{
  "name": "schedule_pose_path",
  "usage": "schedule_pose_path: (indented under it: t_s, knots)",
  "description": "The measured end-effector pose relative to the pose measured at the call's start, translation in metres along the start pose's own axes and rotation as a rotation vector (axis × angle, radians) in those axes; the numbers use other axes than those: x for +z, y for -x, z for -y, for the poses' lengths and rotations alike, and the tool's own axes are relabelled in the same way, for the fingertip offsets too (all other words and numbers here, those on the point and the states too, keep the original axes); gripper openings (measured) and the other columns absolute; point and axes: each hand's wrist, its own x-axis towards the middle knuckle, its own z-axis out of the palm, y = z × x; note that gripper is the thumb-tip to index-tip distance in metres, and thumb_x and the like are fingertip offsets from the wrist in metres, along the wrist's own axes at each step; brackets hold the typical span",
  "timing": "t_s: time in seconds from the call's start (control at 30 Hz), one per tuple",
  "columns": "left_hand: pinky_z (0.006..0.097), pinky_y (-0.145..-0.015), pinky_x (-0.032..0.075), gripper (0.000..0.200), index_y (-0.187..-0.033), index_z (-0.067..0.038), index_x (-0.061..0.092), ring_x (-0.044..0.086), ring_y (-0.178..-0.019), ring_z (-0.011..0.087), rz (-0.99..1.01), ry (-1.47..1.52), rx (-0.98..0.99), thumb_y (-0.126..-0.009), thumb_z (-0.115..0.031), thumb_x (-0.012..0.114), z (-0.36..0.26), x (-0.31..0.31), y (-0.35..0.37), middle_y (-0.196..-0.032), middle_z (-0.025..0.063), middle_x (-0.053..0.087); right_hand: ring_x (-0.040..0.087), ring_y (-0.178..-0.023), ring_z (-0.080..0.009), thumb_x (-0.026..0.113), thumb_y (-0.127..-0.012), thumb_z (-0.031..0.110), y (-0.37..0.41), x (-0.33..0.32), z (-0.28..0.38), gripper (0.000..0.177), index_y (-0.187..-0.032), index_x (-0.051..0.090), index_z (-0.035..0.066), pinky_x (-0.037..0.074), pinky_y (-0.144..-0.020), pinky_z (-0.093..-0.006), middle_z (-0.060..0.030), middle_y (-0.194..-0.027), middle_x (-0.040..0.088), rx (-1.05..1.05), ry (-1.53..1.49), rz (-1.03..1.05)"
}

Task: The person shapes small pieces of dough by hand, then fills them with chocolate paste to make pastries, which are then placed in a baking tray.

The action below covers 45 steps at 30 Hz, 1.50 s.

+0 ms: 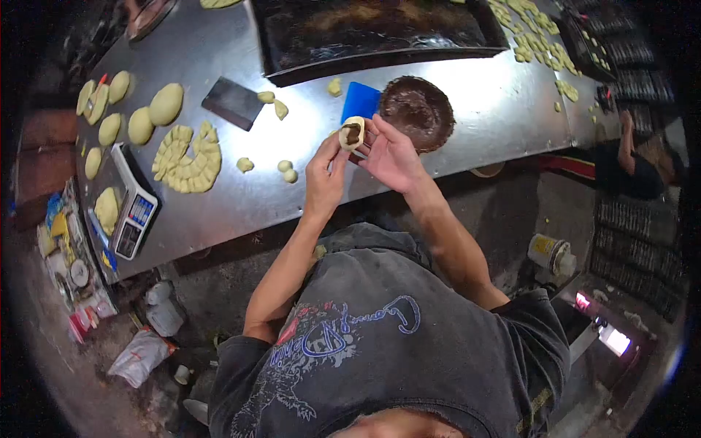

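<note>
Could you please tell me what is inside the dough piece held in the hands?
Inside the dough piece, dark brown filling shows at the opening; how deep it goes cannot be seen, because the dough covers it.

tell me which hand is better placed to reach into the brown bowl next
Probably the right hand: it is closer to the brown bowl, while the left hand is farther off and grips the dough piece.
</note>
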Motion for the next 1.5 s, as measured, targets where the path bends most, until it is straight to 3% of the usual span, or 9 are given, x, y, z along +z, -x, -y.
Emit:
schedule_pose_path:
  t_s: [0.27, 0.37, 0.4, 0.53, 0.7, 0.83, 0.97, 1.13, 1.5]
  knots:
    - [0.0263, -0.088, 0.051, 0.038, -0.137, -0.001, 0.058, 0.061, -0.106, 0.0134, -0.277, 0.135, -0.122, -0.102, -0.016, 0.061, -0.030, -0.077, 0.034, -0.122, 0.0083, 0.065, 0.060, -0.114, -0.0155, 0.065, -0.093, 0.001, -0.019, 0.059, -0.086, 0.039, -0.131, 0.054, -0.001, 0.050, -0.096, -0.0316, -0.0121, -0.124, 0.062, -0.365, 0.789, -0.004]
    - [0.0248, -0.085, 0.050, 0.037, -0.134, -0.001, 0.061, 0.061, -0.102, 0.0114, -0.262, 0.140, -0.132, -0.103, -0.021, 0.060, -0.032, -0.104, 0.044, -0.120, 0.0069, 0.065, 0.066, -0.100, -0.0166, 0.066, -0.096, 0.007, -0.019, 0.075, -0.105, 0.035, -0.128, 0.057, -0.001, 0.054, -0.092, -0.0311, -0.0101, -0.118, 0.064, -0.317, 0.907, 0.022]
    - [0.0239, -0.083, 0.050, 0.037, -0.134, -0.002, 0.062, 0.061, -0.100, 0.0102, -0.244, 0.137, -0.133, -0.103, -0.023, 0.059, -0.031, -0.113, 0.048, -0.119, 0.0064, 0.066, 0.066, -0.081, -0.0129, 0.063, -0.100, 0.017, -0.020, 0.079, -0.114, 0.026, -0.119, 0.061, -0.001, 0.055, -0.076, -0.0261, -0.0073, -0.099, 0.066, -0.367, 0.982, 0.005]
    - [0.0324, -0.094, 0.046, 0.028, -0.122, -0.007, 0.069, 0.060, -0.107, 0.0191, -0.173, -0.091, 0.056, -0.101, -0.023, 0.060, -0.031, -0.147, 0.061, -0.118, 0.0060, 0.068, 0.055, -0.065, -0.0072, 0.059, -0.103, 0.028, -0.023, 0.086, -0.117, 0.025, -0.103, 0.063, 0.003, 0.043, -0.060, -0.0224, 0.0001, -0.079, 0.059, -0.011, 1.057, 0.036]
    - [0.0393, -0.104, 0.038, 0.017, -0.099, -0.007, 0.075, 0.057, -0.112, 0.0262, -0.227, -0.403, 0.108, -0.091, -0.022, 0.072, -0.034, -0.168, 0.075, -0.115, 0.0062, 0.069, 0.058, -0.078, -0.0084, 0.063, -0.100, 0.023, -0.035, 0.087, -0.140, 0.026, -0.112, 0.068, 0.000, 0.049, -0.071, -0.0245, -0.0031, -0.093, 0.062, -0.218, 1.063, -0.001]
    - [0.0354, -0.093, 0.046, 0.016, -0.088, -0.004, 0.073, 0.060, -0.101, 0.0207, -0.352, -0.044, -0.005, -0.088, -0.020, 0.076, -0.031, -0.172, 0.072, -0.107, 0.0071, 0.069, 0.056, -0.090, -0.0088, 0.066, -0.098, 0.014, -0.033, 0.104, -0.160, 0.023, -0.116, 0.068, 0.000, 0.050, -0.079, -0.0249, -0.0041, -0.106, 0.056, -0.443, 1.252, 0.125]
    - [0.0284, -0.083, 0.051, 0.026, -0.099, 0.000, 0.069, 0.061, -0.094, 0.0124, -0.350, 0.415, -0.133, -0.099, -0.026, 0.066, -0.027, -0.163, 0.067, -0.104, 0.0068, 0.067, 0.056, -0.084, -0.0096, 0.071, -0.093, 0.008, -0.033, 0.107, -0.168, 0.012, -0.103, 0.068, 0.001, 0.049, -0.076, -0.0249, -0.0039, -0.099, 0.056, -0.559, 1.267, 0.097]
    - [0.0294, -0.077, 0.052, 0.047, -0.111, 0.001, 0.065, 0.062, -0.086, 0.0146, -0.202, 0.345, -0.343, -0.108, -0.040, 0.042, -0.033, -0.154, 0.053, -0.095, 0.0043, 0.065, 0.060, -0.076, -0.0103, 0.071, -0.093, 0.011, -0.018, 0.130, -0.157, 0.017, -0.104, 0.063, 0.000, 0.048, -0.067, -0.0243, -0.0062, -0.090, 0.062, -0.632, 1.454, 0.151]
    - [0.0254, -0.075, 0.047, 0.033, -0.129, -0.004, 0.066, 0.055, -0.088, 0.0102, -0.175, -0.121, 0.214, -0.105, -0.023, 0.054, -0.053, -0.110, 0.051, -0.110, 0.0046, 0.054, 0.058, -0.081, -0.0073, 0.077, -0.090, 0.018, -0.025, 0.095, -0.106, 0.023, -0.101, 0.064, 0.002, 0.048, -0.072, -0.0232, -0.0008, -0.088, 0.062, -0.375, 0.919, -0.044]
